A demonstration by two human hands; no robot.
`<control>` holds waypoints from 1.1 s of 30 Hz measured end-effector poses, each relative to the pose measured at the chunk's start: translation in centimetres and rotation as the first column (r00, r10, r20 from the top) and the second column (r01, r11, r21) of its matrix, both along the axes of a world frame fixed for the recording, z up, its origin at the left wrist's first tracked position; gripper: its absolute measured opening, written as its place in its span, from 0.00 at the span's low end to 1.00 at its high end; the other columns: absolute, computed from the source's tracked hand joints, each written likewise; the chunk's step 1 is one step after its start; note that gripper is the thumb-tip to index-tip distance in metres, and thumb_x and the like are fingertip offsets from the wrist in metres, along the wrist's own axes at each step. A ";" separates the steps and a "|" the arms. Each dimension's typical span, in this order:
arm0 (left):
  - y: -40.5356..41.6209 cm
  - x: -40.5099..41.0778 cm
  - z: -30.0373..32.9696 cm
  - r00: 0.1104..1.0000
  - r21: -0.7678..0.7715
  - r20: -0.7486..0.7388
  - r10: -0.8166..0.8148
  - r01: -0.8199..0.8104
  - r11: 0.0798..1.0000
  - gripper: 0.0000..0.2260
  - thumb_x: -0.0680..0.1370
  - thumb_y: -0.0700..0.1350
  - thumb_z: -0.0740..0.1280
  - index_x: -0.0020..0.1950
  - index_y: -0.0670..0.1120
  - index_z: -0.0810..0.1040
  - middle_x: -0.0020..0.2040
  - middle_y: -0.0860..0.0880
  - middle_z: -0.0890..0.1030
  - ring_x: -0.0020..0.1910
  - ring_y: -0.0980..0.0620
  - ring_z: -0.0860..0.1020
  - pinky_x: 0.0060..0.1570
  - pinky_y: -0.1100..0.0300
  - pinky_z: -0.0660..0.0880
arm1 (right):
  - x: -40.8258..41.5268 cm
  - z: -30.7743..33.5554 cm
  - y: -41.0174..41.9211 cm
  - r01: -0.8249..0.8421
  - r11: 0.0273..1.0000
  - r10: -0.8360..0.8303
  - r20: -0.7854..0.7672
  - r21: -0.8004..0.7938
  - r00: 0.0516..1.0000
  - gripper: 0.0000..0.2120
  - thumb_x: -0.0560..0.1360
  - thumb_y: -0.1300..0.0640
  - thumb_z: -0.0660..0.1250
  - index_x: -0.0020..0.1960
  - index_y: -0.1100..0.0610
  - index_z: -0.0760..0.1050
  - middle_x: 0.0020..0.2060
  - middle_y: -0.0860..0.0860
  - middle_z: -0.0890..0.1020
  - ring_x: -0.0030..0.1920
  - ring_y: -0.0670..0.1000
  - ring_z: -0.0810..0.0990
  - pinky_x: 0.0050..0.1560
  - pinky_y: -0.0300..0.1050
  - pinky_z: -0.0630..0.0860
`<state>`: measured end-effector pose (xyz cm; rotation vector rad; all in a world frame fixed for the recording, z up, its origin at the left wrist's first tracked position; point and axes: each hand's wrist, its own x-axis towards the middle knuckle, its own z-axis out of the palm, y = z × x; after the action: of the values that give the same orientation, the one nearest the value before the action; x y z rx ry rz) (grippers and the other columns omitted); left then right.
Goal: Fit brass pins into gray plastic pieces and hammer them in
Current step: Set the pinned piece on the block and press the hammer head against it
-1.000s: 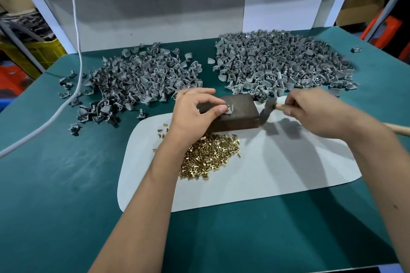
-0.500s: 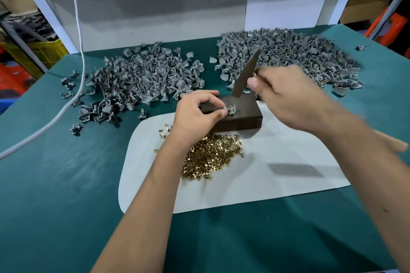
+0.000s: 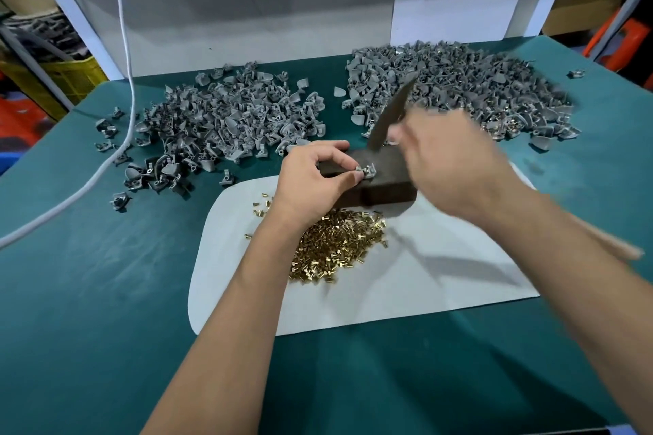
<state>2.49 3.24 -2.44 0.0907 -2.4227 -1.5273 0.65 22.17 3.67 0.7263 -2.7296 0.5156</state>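
My left hand pinches a small gray plastic piece on top of a dark block. My right hand, blurred by motion, grips a hammer; its dark head points up just above the block's far edge, and its wooden handle sticks out past my wrist. A heap of brass pins lies on the white mat in front of the block. Whether a pin sits in the held piece I cannot make out.
Two big piles of gray plastic pieces lie on the green table, one at back left and one at back right. A white cable crosses the left side. A gray back panel closes the far edge.
The right hand swung the hammer from lying low at the block's right end up to a raised position over the block. The left hand stayed pinching the piece on the block.
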 end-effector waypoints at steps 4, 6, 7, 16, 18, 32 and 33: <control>0.2 0.2 0.2 1.000 -0.007 0.007 0.010 -0.010 1.000 0.04 0.72 0.38 0.79 0.43 0.46 0.87 0.62 0.49 0.83 0.61 0.57 0.79 0.60 0.71 0.69 | -0.5 0.2 0.2 0.006 0.978 -0.030 0.112 0.210 0.993 0.15 0.85 0.46 0.54 0.41 0.48 0.65 0.38 0.54 0.75 0.40 0.61 0.75 0.41 0.52 0.72; 0.2 0.1 0.2 1.000 0.006 0.019 0.003 -0.003 1.000 0.04 0.72 0.39 0.79 0.43 0.47 0.87 0.62 0.49 0.83 0.62 0.56 0.79 0.66 0.61 0.69 | -1.0 0.8 0.8 0.031 0.991 -0.029 -0.016 0.131 0.999 0.15 0.84 0.45 0.54 0.41 0.48 0.66 0.35 0.53 0.74 0.38 0.62 0.76 0.39 0.51 0.71; 0.1 0.1 0.2 1.000 0.008 0.019 -0.001 0.000 1.000 0.04 0.72 0.39 0.79 0.43 0.47 0.87 0.62 0.50 0.83 0.62 0.56 0.79 0.67 0.60 0.69 | -0.9 0.8 0.8 0.037 0.999 -0.035 -0.092 0.018 0.995 0.14 0.84 0.44 0.53 0.44 0.50 0.68 0.34 0.54 0.74 0.36 0.62 0.76 0.38 0.51 0.72; 0.1 0.1 0.1 1.000 0.015 0.024 -0.005 0.005 1.000 0.04 0.72 0.38 0.79 0.43 0.46 0.87 0.62 0.49 0.83 0.62 0.56 0.79 0.68 0.59 0.69 | -0.9 1.2 0.5 0.058 0.987 -0.053 -0.038 0.152 0.998 0.13 0.84 0.45 0.55 0.44 0.50 0.67 0.37 0.56 0.78 0.37 0.62 0.75 0.38 0.50 0.69; 0.0 -0.1 0.1 1.000 0.017 0.016 -0.005 0.005 1.000 0.05 0.72 0.38 0.79 0.42 0.47 0.87 0.62 0.49 0.83 0.62 0.56 0.79 0.68 0.59 0.70 | -0.2 0.5 -0.2 0.047 0.999 -0.047 -0.049 0.006 0.998 0.12 0.85 0.47 0.55 0.46 0.51 0.67 0.33 0.55 0.75 0.34 0.61 0.74 0.37 0.50 0.70; 0.0 0.0 -0.1 1.000 0.011 -0.016 -0.024 0.024 1.000 0.05 0.72 0.34 0.78 0.44 0.43 0.86 0.62 0.44 0.82 0.46 0.76 0.78 0.46 0.81 0.69 | -0.5 1.6 -0.6 -0.007 0.957 -0.045 0.171 0.290 0.984 0.19 0.85 0.46 0.54 0.39 0.53 0.66 0.36 0.53 0.74 0.39 0.61 0.76 0.40 0.51 0.71; 0.0 0.0 -0.1 1.000 0.009 -0.013 -0.024 0.024 1.000 0.04 0.72 0.35 0.78 0.44 0.43 0.86 0.62 0.45 0.82 0.47 0.74 0.79 0.47 0.81 0.69 | -0.8 1.9 -0.3 0.007 0.969 -0.036 0.114 0.247 0.993 0.18 0.85 0.45 0.54 0.40 0.53 0.66 0.35 0.53 0.73 0.38 0.61 0.76 0.39 0.51 0.70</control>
<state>2.49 3.19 -2.56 0.0531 -2.4153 -1.5447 -0.18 21.90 5.54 0.7448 -2.9433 0.2220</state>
